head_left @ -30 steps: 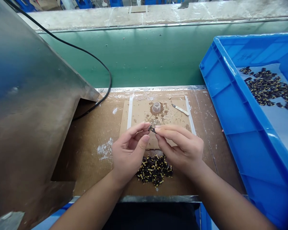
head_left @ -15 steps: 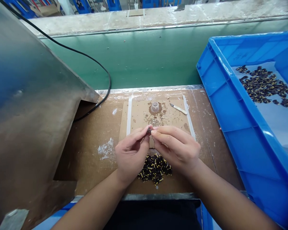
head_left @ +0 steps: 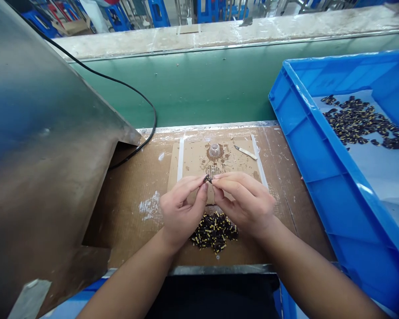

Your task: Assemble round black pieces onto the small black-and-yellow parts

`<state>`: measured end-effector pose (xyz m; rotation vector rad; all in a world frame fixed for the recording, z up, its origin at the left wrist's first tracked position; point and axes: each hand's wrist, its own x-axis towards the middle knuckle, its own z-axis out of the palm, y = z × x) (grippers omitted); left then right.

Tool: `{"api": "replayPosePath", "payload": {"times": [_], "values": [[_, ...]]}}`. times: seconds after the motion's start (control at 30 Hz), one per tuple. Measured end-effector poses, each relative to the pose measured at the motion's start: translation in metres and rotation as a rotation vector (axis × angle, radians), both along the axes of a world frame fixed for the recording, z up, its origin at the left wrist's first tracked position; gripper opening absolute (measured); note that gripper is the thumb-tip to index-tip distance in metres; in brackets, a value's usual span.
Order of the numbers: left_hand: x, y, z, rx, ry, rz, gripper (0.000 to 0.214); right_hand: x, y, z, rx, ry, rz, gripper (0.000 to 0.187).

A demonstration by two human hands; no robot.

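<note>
Head view: left hand [head_left: 181, 210] and right hand [head_left: 244, 204] jointly pinch one small black-yellow part [head_left: 208, 179] (heap of like parts [head_left: 214, 231] at the tabletop's [head_left: 129, 195] near edge seemingly pending).

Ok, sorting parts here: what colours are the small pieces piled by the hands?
The pile is black with yellow tips; head view.

The small part [head_left: 208, 179] is a tiny dark piece, black-brown, too little for me to make out its finer shape. I have it pinched at one end by the thumb and forefinger of my left hand [head_left: 181, 210] and at the other by those of my right hand [head_left: 244, 201]. It is held up in the air, lying roughly level from 9 to 3 o'clock. It sits at 12 o'clock from the loose pile of dark, yellow-tipped parts [head_left: 214, 230].
</note>
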<state>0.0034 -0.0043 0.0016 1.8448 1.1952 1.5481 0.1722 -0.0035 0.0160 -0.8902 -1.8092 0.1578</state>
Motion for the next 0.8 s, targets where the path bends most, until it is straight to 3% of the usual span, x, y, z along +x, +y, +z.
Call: {"api": "replayPosePath", "payload": {"times": [0.27,0.43,0.6,0.7,0.8], "values": [[-0.005,-0.002,0.002,0.228,0.086,0.051,0.035,-0.003,-0.005,0.004,0.122,-0.03,0.038,0.031],[-0.008,-0.006,0.005,0.322,0.065,-0.027,0.037,-0.001,-0.014,0.007,0.226,-0.025,0.048,0.036],[-0.005,-0.011,0.009,0.351,0.061,-0.056,0.036,-0.001,-0.018,0.019,0.286,-0.051,0.049,0.03],[-0.004,-0.017,0.009,0.348,0.064,-0.122,0.041,0.002,-0.033,0.032,0.228,-0.008,0.045,0.026],[-0.009,-0.025,0.006,0.334,0.12,-0.166,0.044,0.016,-0.073,0.034,0.055,0.133,-0.006,0.028]]}}
